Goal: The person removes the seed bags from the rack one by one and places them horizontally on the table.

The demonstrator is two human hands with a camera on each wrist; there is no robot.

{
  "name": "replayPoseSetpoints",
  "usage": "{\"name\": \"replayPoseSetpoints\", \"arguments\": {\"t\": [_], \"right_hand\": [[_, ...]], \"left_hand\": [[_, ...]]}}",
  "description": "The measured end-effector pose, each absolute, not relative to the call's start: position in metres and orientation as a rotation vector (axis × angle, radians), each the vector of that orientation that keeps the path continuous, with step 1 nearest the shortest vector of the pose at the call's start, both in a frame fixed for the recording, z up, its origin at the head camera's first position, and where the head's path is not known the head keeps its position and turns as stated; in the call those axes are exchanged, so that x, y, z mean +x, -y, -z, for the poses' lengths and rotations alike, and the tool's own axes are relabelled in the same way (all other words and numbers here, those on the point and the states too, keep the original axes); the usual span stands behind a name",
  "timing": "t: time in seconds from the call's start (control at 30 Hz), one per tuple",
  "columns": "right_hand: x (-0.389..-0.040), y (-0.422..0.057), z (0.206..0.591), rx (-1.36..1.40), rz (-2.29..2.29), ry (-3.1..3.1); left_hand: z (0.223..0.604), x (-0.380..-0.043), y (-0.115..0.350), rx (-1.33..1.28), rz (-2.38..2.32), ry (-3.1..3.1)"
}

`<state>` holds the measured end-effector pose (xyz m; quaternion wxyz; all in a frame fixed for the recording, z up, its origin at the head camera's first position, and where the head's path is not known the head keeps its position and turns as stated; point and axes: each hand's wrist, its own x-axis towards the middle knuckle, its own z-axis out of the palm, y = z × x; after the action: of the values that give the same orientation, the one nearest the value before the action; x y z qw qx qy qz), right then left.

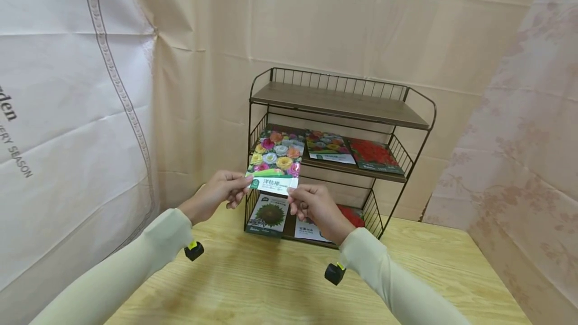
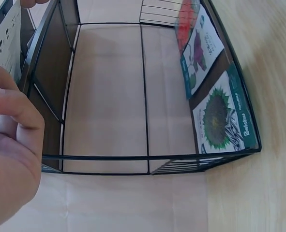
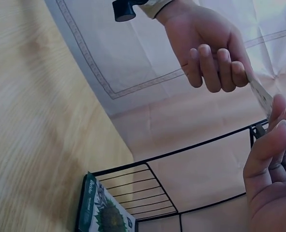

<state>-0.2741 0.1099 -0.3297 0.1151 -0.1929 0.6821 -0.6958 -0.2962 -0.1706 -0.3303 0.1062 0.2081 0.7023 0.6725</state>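
Both hands hold a seed packet [image 1: 276,157] printed with mixed pink, yellow and white flowers, at the left end of the rack's middle shelf. My left hand [image 1: 221,188] pinches its lower left corner between thumb and fingers. At the lower right corner, my right hand [image 1: 318,207] pinches it the same way. The packet's far end overlaps the middle shelf in the head view. In the right wrist view the packet [image 3: 261,94] shows edge-on between the two hands. Beside it on that shelf lie a similar flower packet [image 1: 329,145] and a red-flower packet [image 1: 376,155].
The dark three-tier wire rack [image 1: 343,102] stands on a wooden table [image 1: 253,285] against a draped cloth [image 1: 334,24]. On its bottom shelf lie a sunflower packet [image 1: 268,213], a white-labelled packet [image 2: 201,50] and a red one [image 1: 352,214], partly behind my right hand.
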Motion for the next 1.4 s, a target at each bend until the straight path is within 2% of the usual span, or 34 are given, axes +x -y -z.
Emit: {"name": "replayPoseSetpoints", "arguments": {"t": [0.57,1.4], "right_hand": [[-0.257,-0.107,0.35,-0.666,1.952,-2.006],[-0.235,-0.096,0.377,-0.666,1.893,-1.934]], "left_hand": [[0.35,-0.282,0.186,0.687,-1.876,-2.128],[0.375,-0.26,0.209,0.856,-1.736,-2.105]]}}
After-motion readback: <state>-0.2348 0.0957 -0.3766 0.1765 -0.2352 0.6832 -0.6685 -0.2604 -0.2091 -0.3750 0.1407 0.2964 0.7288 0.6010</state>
